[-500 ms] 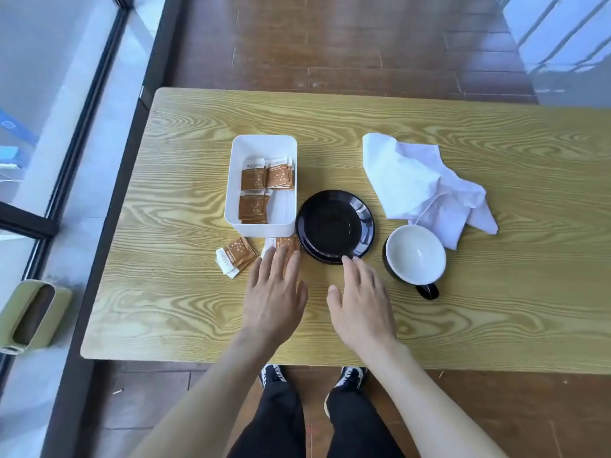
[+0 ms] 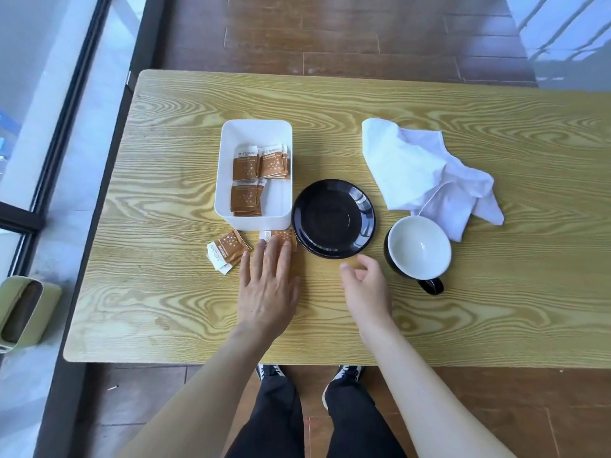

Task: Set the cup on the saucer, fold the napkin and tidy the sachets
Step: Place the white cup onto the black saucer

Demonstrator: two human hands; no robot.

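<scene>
Your left hand (image 2: 267, 289) lies flat on the counter (image 2: 496, 325), palm down, its fingers (image 2: 277, 252) stretched out side by side and holding nothing; their tips rest on a brown sachet (image 2: 284, 236) lying just in front of the white tray (image 2: 254, 223). Your right hand (image 2: 365, 287) hovers low over the wood with its fingers (image 2: 367, 263) loosely curled and apart, empty, just short of the black saucer's (image 2: 334, 218) near rim.

A small heap of loose sachets (image 2: 226, 251) lies just left of your left fingertips, on the bare wood. The tray stands beyond them, touching or nearly touching the saucer's left edge, and more sachets (image 2: 258, 175) are stacked inside it. The cup (image 2: 418, 247), black outside and white inside, stands upright on the counter to the right of the saucer, just beside your right hand, with its handle pointing toward you. The white napkin (image 2: 420, 170) lies crumpled beyond the cup, one corner running behind the cup's far rim.

The counter is pale wood with bold grain and rounded corners. It stands on a dark brown plank floor (image 2: 363, 38). A window wall with a black frame (image 2: 66, 104) runs along your left, and a green bin (image 2: 23, 312) stands on the floor beside it.
</scene>
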